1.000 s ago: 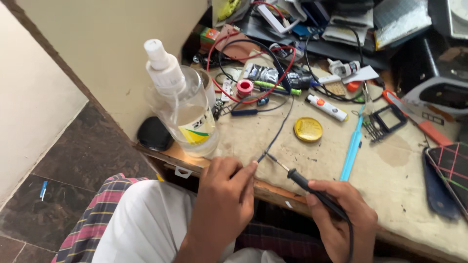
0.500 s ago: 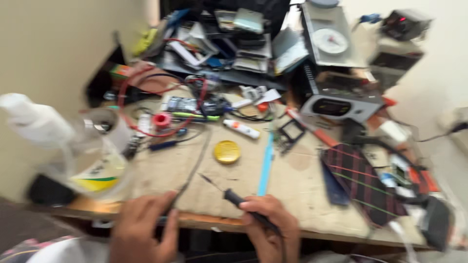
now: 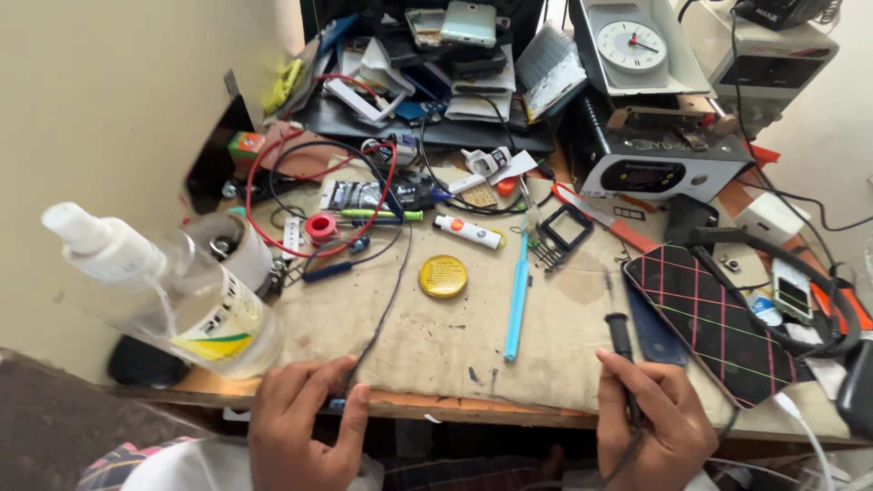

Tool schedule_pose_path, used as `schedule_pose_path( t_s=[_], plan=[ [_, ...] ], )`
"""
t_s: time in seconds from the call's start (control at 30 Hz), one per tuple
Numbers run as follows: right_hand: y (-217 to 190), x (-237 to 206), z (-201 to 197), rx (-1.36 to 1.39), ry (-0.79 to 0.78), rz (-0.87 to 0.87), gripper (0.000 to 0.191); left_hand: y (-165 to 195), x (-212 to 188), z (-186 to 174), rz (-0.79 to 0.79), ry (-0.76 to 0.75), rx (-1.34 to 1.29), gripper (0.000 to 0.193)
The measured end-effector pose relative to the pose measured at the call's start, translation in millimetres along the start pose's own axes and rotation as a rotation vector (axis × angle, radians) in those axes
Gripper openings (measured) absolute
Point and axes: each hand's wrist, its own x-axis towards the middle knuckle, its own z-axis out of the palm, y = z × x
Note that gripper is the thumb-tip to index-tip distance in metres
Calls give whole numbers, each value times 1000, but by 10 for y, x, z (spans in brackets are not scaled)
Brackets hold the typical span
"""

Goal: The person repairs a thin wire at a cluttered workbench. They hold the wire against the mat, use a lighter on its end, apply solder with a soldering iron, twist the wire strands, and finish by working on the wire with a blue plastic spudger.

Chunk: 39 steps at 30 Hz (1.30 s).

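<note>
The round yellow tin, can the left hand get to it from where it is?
Probably yes. The yellow tin sits on bare mat just ahead of the left hand. But that hand is pinching a thin black cable, so it would likely have to let go first.

The round yellow metal tin (image 3: 443,275) lies on the beige stained cloth mat (image 3: 455,336) covering the table. Just right of the tin is a light blue plastic stick (image 3: 518,295); farther right, a black phone case crossed with pink and green diagonal lines (image 3: 718,323). Left of the tin sits a red tape spool (image 3: 320,227) inside a loop of red wire (image 3: 364,195), and a clear spray bottle with a yellow, white and green label (image 3: 195,314). Behind the tin stands a white-faced clock with red hands (image 3: 632,44).
</note>
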Motion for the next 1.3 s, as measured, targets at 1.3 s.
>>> schedule_pose_path(
  t_s=[1.3],
  plan=[
    [-71,180,-128,-212,-414,-94,61,189,-187,-15,-82,161,44,23]
  ],
)
